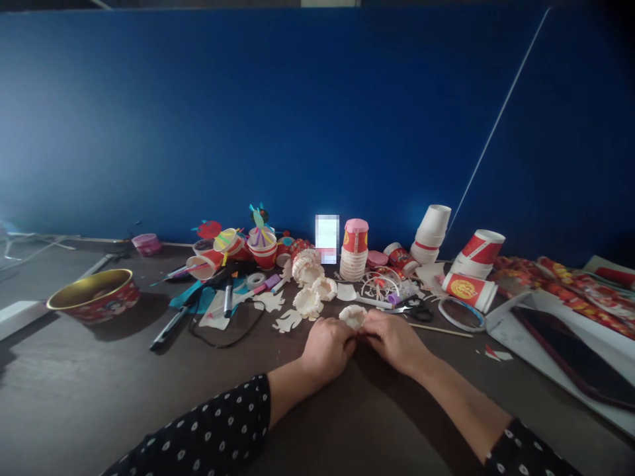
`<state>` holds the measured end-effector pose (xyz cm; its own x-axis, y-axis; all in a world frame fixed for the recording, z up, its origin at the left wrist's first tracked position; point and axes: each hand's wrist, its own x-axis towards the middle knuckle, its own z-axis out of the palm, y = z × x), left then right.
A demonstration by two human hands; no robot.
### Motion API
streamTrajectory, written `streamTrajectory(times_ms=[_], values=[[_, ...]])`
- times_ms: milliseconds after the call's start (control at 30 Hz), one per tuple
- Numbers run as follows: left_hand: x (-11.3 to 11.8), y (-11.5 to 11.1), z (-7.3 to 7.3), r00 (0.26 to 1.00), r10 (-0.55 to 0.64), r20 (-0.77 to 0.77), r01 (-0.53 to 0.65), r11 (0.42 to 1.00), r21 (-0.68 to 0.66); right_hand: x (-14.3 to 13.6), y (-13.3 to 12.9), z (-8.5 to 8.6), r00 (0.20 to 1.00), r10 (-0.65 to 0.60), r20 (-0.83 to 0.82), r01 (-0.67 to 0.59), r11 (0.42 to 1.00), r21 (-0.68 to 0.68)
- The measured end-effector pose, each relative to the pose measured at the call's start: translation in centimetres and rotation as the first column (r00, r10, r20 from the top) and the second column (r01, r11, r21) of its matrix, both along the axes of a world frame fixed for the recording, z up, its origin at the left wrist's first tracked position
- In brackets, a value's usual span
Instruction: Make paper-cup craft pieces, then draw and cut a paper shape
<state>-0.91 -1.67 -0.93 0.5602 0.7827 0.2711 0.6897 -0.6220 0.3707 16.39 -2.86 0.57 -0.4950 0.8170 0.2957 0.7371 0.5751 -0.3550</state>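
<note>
Both my left hand (pixel 327 347) and my right hand (pixel 391 338) are closed around the near edge of a small cream-coloured paper cup piece (pixel 352 317) with a ruffled rim. My fingertips meet below it and partly hide it. Just beyond lie similar ruffled paper cup pieces (pixel 308 302), some leaning on each other. Flat cut paper scraps (pixel 288 321) rest to the left of my hands. Black-handled scissors (pixel 419 309) lie beyond my right hand, close to a thin wooden stick (pixel 441 329).
Stacked paper cups (pixel 354 248) stand at the back before a blue partition (pixel 297 119). To the left are a gold-lined bowl (pixel 99 297), a marker (pixel 228 297) and a black cord (pixel 213 344). A roll of tape (pixel 461 314) and a phone (pixel 570 350) in a white tray (pixel 516 344) lie right.
</note>
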Motion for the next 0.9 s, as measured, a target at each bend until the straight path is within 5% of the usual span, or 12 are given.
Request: streamTrajectory(times_ms=[500, 667, 900], values=[[-0.1, 0.1, -0.1, 0.998, 0.059, -0.006, -0.059, 0.998, 0.014, -0.2, -0.2, 0.3, 0.997, 0.005, 0.083, -0.008, 0.999, 0.039], [-0.1, 0.0, 0.3, 0.994, 0.052, 0.097, -0.059, 0.996, 0.071, -0.3, -0.2, 0.0, 0.991, -0.015, 0.137, 0.006, 0.998, 0.070], [0.3, 1.9, 0.8, 0.955, 0.200, 0.218, -0.223, 0.971, 0.087, -0.6, -0.1, 0.1, 0.993, -0.027, 0.119, 0.019, 0.998, 0.065]])
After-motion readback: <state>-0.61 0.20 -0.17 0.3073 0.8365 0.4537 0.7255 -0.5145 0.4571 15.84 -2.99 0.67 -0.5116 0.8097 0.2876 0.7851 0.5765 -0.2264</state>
